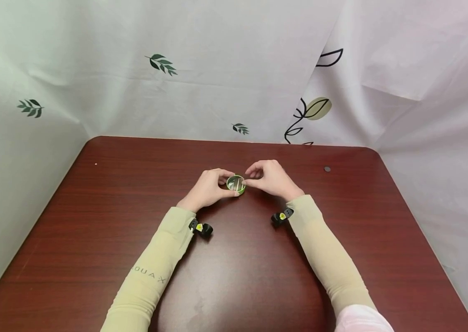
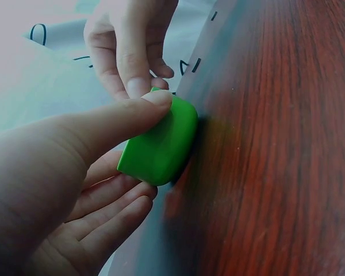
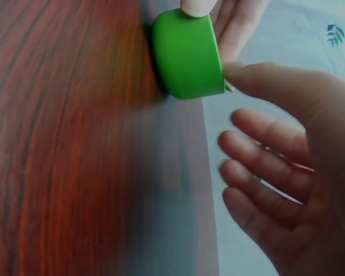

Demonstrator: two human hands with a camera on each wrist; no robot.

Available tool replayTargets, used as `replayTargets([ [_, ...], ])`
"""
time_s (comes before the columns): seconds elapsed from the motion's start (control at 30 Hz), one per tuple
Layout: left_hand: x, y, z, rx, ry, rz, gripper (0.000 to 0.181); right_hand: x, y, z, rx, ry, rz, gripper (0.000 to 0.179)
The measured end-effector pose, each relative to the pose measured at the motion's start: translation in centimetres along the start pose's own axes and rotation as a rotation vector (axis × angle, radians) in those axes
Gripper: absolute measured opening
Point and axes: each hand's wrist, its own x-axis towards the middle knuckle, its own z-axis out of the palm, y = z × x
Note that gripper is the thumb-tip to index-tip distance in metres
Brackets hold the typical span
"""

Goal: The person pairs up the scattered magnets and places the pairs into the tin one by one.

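Head view, left hand [image 1: 207,190]: My thumb and fingers grip a small green cup-shaped container [image 3: 187,57] from opposite sides, thumb on the side nearer me.
Right hand [image 1: 274,179]: My thumb tip touches the container's rim, while the other four fingers curve loosely in the air, apart from the green wall.
Glint at the rim: A small metallic edge [image 3: 229,87] shows just beside my right thumb tip, too little of it visible to name.
Green container: It sits between my two hands, mouth upward, over the far half of the table. Bright strips cross its shiny inside; I cannot tell whether they are objects or reflections, nor whether the base touches the wood.
Wrists: A black left wrist device [image 1: 201,228] and a black right wrist device [image 1: 282,216], each with a yellow mark, sit at my cuffs.
Sleeves: My khaki left sleeve [image 1: 151,272] carries dark lettering; my right sleeve [image 1: 321,244] meets pink cloth [image 1: 362,319] near the elbow.
Dark disc [image 1: 327,169]: It lies flat to the right, well apart from my right hand.
Table [image 1: 238,263]: Reddish-brown wood grain, rounded far corners.
Backdrop [image 1: 217,97]: White hanging cloth, printed with green leaf sprigs [image 1: 161,63] and a black-outlined plant [image 1: 318,108].
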Motion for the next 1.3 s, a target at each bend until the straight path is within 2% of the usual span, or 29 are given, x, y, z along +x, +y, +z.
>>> replayTargets([
  [0.2,0.1,-0.1,0.1,-0.005,-0.002,0.002,0.057,0.5,-0.6,0.3,0.007,-0.049,0.017,0.016],
  [0.5,0.1,-0.2,0.1,0.0,0.0,0.005,0.056,0.8,-1.4,0.5,-0.021,-0.056,0.08,0.017],
  [0.67,0.1,-0.2,0.1,0.002,-0.004,0.001,0.057,0.7,-1.3,0.6,-0.05,-0.025,0.07,0.024],
  [0.9,0.0,-0.1,0.0,0.001,-0.005,-0.006,0.059,0.2,-0.5,0.6,-0.006,0.035,0.046,0.032],
  [1.3,-0.2,0.0,0.1,0.021,-0.008,-0.007,0.06,-0.5,-0.1,-0.2,0.051,0.093,0.028,0.032],
])
